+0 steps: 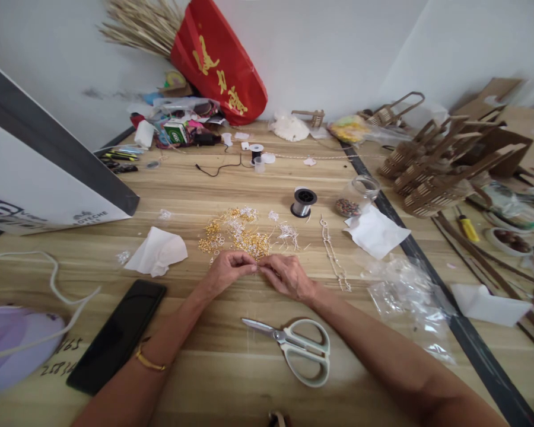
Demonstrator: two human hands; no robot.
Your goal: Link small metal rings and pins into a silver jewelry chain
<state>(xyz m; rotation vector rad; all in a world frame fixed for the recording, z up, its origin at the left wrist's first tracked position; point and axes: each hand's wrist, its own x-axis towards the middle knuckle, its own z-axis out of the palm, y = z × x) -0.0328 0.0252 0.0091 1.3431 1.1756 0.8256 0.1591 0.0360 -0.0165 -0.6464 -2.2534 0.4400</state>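
Left hand (228, 273) and right hand (290, 277): pinched closed, any held item indiscernible. Slender pale beaded strand (333, 261) appears assembled; small gold metallic pieces (251, 240) remain loose.

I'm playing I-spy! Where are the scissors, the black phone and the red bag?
Scissors (282, 337), head view: where blades meet handles.
Black phone (117, 337), head view: its upper face.
Red bag (220, 64), head view: its front side.

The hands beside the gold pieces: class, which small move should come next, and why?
Probably an adjusting pinch by the right hand while the left hand holds steady: both appear pinched, close together at the near edge of the gold pieces; any held piece is too small to make out.
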